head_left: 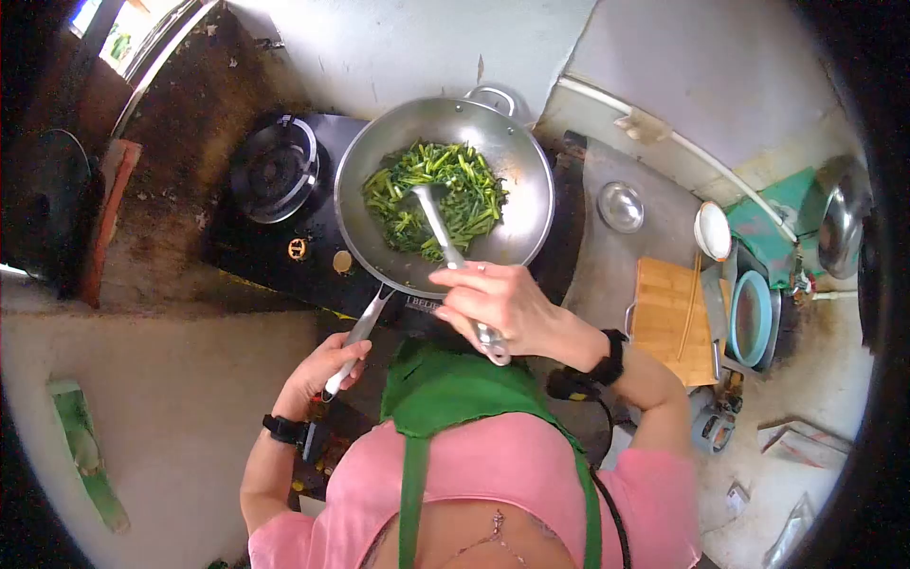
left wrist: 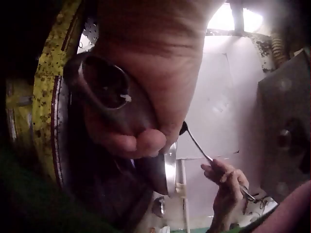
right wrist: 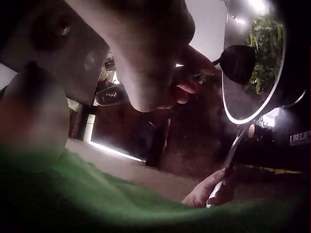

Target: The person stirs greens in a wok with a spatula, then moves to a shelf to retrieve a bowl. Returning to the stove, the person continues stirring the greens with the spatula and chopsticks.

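L hand [head_left: 330,363] wrapped round the wok's long handle [head_left: 368,320], fingers curled, handle tip poking out past the grip; L wrist cam also shows fingers folded onto it. R hand [head_left: 498,308] closed round the spatula [head_left: 433,218], fingers bent on its shaft, butt end showing below the hand; R wrist cam too dark there, can't tell exact fingertip contact. R hand is above the wok's near rim; L hand is off that rim, near side & a bit L. Chopped greens [head_left: 479,180] heaped in the wok [head_left: 526,180], mostly mid & toward its L wall, w/ spatula head down in them; they lie beyond R hand, neither hand touching. Stove [head_left: 313,270]: black top, under wok & out to its L, w/ 2nd burner [head_left: 275,171] L of wok. Grey counter [head_left: 597,256] R of wok: small steel bowl [head_left: 622,207] closest, white bowl [head_left: 713,231] farther R. Cutting board [head_left: 654,303] R of wok & nearer the person, chopsticks [head_left: 689,308] on it, knife [head_left: 714,313] along its far-R edge, then blue basin [head_left: 737,318]. Pale wall [head_left: 398,47] behind wok; dark stained surface [head_left: 180,237] well L. Person in green apron [head_left: 464,394] & pink top [head_left: 474,460], near side of wok.
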A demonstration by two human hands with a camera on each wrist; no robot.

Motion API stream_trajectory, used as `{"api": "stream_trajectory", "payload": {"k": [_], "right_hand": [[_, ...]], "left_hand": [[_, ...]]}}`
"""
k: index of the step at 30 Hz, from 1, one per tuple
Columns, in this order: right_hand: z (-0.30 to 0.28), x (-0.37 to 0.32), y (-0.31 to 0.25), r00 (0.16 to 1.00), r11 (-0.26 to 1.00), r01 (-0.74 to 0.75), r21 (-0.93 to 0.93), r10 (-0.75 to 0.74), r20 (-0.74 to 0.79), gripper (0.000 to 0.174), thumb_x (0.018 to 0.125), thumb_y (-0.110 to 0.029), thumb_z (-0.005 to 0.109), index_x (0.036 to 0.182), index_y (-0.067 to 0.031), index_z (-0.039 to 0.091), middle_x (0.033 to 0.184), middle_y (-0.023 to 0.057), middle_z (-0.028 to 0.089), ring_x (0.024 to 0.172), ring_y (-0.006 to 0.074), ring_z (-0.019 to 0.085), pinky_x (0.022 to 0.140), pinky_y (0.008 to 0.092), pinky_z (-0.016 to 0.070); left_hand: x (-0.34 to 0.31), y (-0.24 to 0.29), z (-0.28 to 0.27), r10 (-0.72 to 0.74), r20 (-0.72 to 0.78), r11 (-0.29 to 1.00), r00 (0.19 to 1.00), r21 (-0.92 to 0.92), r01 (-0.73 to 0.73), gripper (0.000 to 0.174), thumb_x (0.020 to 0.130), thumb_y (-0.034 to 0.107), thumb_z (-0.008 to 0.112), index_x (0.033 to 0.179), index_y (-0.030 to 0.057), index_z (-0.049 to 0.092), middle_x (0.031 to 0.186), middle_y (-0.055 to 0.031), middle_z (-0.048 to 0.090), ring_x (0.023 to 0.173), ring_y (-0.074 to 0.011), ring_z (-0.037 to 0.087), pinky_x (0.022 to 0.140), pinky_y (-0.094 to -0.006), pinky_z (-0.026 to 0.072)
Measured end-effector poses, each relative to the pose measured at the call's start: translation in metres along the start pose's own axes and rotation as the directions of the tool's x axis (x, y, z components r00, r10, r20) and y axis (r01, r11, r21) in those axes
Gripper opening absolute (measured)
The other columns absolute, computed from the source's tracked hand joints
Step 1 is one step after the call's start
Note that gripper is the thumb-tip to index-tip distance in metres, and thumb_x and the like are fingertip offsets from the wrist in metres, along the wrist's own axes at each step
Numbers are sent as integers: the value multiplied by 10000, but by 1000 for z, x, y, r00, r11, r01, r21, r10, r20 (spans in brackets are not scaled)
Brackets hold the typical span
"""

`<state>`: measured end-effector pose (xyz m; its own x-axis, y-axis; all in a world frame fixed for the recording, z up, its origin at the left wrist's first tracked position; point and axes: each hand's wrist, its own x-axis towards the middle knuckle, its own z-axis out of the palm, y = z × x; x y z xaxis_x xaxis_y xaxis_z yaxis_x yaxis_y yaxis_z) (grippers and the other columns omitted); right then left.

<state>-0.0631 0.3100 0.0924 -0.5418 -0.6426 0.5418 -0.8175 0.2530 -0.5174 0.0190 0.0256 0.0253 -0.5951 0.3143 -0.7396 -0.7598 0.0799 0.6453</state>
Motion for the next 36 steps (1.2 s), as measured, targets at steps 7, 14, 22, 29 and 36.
{"api": "stream_trajectory", "payload": {"k": [7, 14, 22, 29, 36], "right_hand": [[18, -13, 55, 897, 968, 241, -73, -193, 398, 198, 702, -142, 682, 712, -13, 533, 991, 127, 590, 845, 310, 580, 682, 371, 516], [2, -33, -30, 973, 986, 113, -125, -84, 214, 141, 671, -115, 711, 704, -47, 591, 1013, 129, 597, 852, 293, 606, 670, 341, 541], [12, -7, -21, 904, 927, -374, -24, 359, -234, 84, 736, -57, 654, 713, -23, 581, 950, 126, 650, 724, 266, 633, 617, 325, 514], [62, -26, -55, 925, 929, -347, -129, 316, -213, 71, 707, -61, 655, 699, -53, 585, 932, 124, 654, 779, 287, 639, 718, 359, 511], [26, -1, -40, 814, 837, -539, -89, 491, -310, 66, 746, -61, 624, 722, -19, 579, 926, 135, 660, 743, 271, 646, 671, 333, 510]], "left_hand": [[-3, 2, 5, 40, -9, 999, 999, 14, -40, 315, 843, 349, 611, 737, 89, 467, 523, 1, 478, 367, -93, 424, 344, -222, 325], [1, 0, 0, 38, 50, 999, 998, 11, -38, 305, 864, 339, 583, 744, 85, 465, 533, 0, 475, 379, -91, 428, 345, -222, 331], [8, -5, -9, 29, 136, 999, 990, 19, -32, 304, 869, 338, 572, 752, 78, 467, 548, -11, 486, 381, -96, 432, 346, -233, 338], [17, -12, -15, 17, 227, 999, 974, 22, -23, 300, 861, 373, 573, 821, 97, 465, 590, -5, 479, 444, -99, 453, 349, -237, 355], [16, -13, -11, 43, 159, 999, 986, 12, -46, 316, 878, 335, 551, 755, 74, 422, 548, -23, 459, 379, -126, 430, 360, -263, 341]]}}
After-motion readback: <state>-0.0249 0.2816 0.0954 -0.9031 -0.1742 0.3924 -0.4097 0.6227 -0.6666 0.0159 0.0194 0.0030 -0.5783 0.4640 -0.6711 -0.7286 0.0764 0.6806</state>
